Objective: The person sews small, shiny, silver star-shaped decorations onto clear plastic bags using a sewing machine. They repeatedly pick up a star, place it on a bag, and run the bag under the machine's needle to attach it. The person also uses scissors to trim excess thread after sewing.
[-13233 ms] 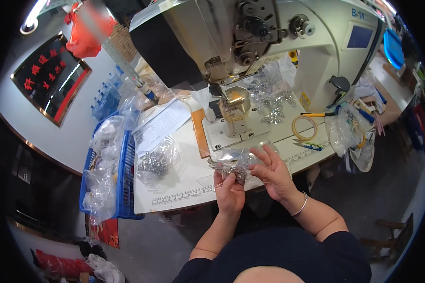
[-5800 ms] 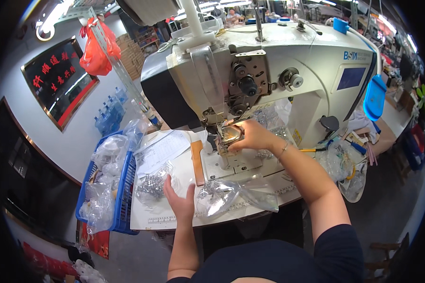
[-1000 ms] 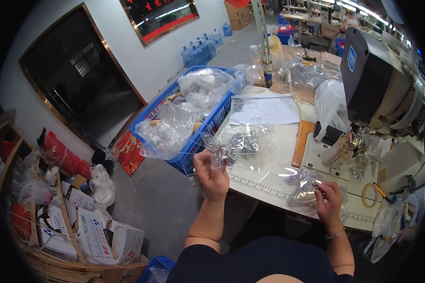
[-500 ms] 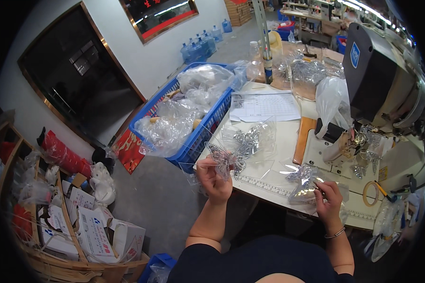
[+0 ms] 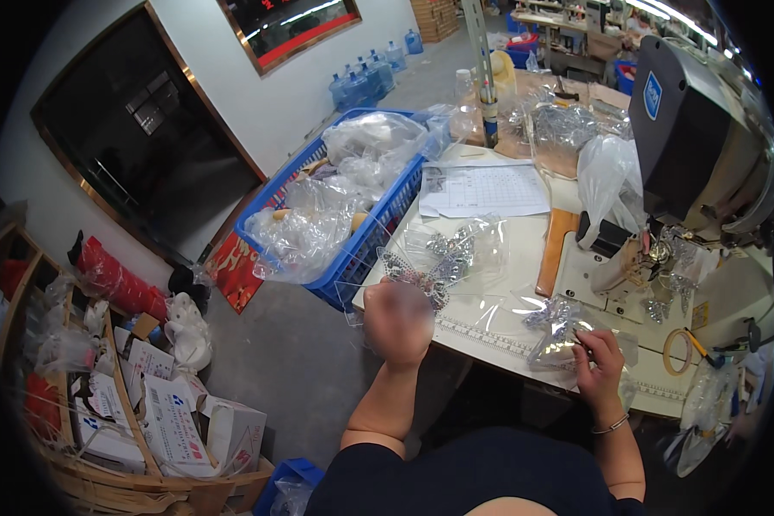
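Over the table's left front edge, my left hand (image 5: 398, 322) is raised, its fingers smeared in the picture. At its fingertips stands a lacy silver-grey butterfly ornament (image 5: 423, 284) with clear film around it. Beyond lies another silvery ornament (image 5: 456, 249) on clear plastic. My right hand (image 5: 600, 361) rests at the front of the table with thumb and fingers pinched together. A small dark tip shows at them, too small to name. Under and beside these fingers lies a shiny clear plastic sheet (image 5: 552, 350) with a grey ornament (image 5: 555, 314).
A blue basket (image 5: 378, 228) full of plastic bags stands left of the white table (image 5: 482, 331). A printed sheet (image 5: 486, 191) and a tan strip (image 5: 556, 254) lie farther back. The sewing machine (image 5: 697, 129) fills the right. Cartons (image 5: 172, 421) stand lower left.
My left hand has turned and shifted slightly right and down, with the butterfly ornament still at its fingertips. My right hand has hardly moved. The view has shifted slightly.
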Demonstrator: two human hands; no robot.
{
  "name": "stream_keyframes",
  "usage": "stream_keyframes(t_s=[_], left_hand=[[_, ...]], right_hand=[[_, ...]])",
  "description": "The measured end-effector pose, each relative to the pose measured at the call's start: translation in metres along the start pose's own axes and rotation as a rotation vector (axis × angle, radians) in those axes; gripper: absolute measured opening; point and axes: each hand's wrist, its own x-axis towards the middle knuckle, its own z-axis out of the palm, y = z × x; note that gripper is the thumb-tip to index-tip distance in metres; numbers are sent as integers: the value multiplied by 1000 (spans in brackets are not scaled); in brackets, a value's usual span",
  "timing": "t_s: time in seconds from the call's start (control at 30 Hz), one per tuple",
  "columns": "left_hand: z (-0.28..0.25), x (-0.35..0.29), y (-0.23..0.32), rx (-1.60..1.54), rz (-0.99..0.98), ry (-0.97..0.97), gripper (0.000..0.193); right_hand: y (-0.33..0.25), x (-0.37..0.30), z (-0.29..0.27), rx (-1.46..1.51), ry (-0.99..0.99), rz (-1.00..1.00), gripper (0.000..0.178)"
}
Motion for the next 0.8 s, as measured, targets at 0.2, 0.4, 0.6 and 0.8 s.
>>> stream_keyframes(t_s=[0.2,0.4,0.6,0.8], left_hand=[[11,-7,0,-185,-152,37,21],[8,-18,-8,-291,-318,-6,18],[36,-22,-16,800,187,-242,16],[57,-36,-23,883,299,-333,17]], right_hand=[[0,0,1,-1,-8,11,19],[4,-1,-1,-25,84,-54,29],[-38,28,11,530,-105,105,83],[-66,57,48,889,0,504,39]])
